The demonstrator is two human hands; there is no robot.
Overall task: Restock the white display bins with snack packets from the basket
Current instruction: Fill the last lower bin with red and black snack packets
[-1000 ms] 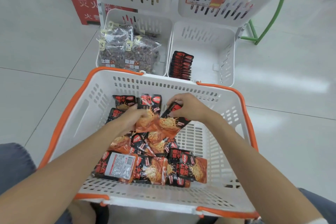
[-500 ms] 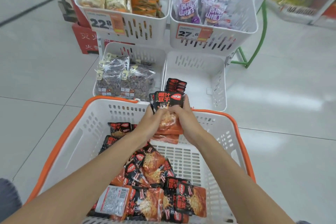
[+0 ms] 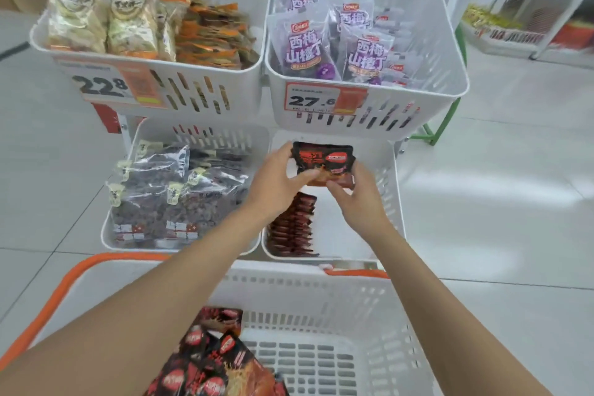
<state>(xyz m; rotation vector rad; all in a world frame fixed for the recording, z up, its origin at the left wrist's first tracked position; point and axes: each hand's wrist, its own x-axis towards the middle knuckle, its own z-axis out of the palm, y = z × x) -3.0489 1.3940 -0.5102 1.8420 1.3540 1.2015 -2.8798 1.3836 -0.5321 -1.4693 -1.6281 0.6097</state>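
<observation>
**You bring a fresh stack of snack packets (image 3: 324,161) from the basket (image 3: 321,292) to the lower right bin (image 3: 390,177).**

Half a second ago the stack was only just clear of the basket's far rim. Now it hangs over the bin, past the row of matching packets (image 3: 294,228) standing along the bin's left wall, so this handful looks one set-down short of stocked. Your left hand (image 3: 276,177) pinches the stack's left edge, thumb across its front, and your right hand (image 3: 356,199) pinches it from below and the right. Fingers hide the stack's lower edge and blur defeats any count of its packets. The frame's bottom edge cuts off the loose packets (image 3: 212,363) left in the basket.
</observation>
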